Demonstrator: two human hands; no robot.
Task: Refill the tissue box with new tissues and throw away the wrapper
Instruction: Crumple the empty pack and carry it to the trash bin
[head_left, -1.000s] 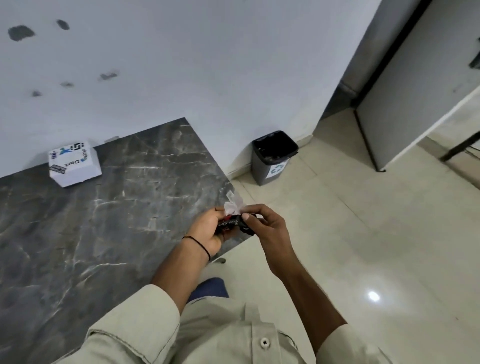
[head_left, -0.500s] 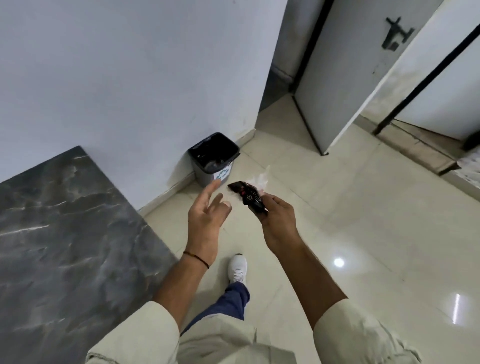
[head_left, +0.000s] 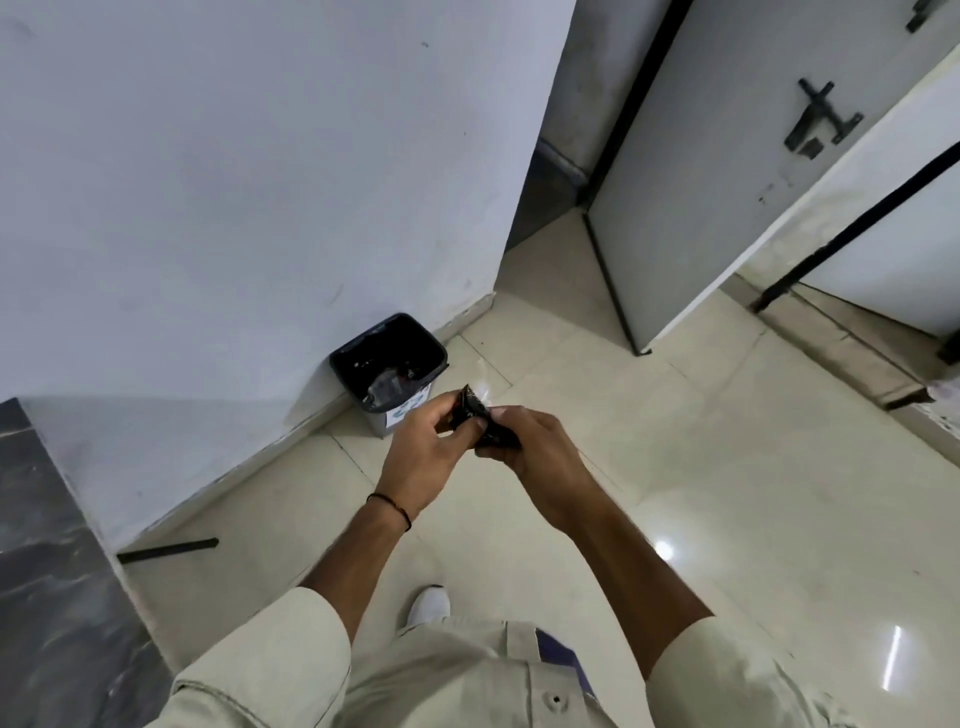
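Note:
A crumpled black plastic wrapper (head_left: 474, 415) is pinched between both hands at chest height over the floor. My left hand (head_left: 423, 457) grips its left end and my right hand (head_left: 535, 457) grips its right end. A small grey waste bin (head_left: 389, 358) with a black liner stands against the white wall just beyond and left of my hands; some litter lies inside it. The tissue box is out of sight.
The dark marble counter (head_left: 47, 571) runs along the left edge. A black strip (head_left: 166, 551) lies on the tiled floor by the wall. A grey door (head_left: 727, 171) stands open at the right. My white shoe (head_left: 428, 605) is below my arms.
The view has swung right, away from the counter, and the bin is nearer. My left hand, open half a second ago, has closed on the wrapper again.

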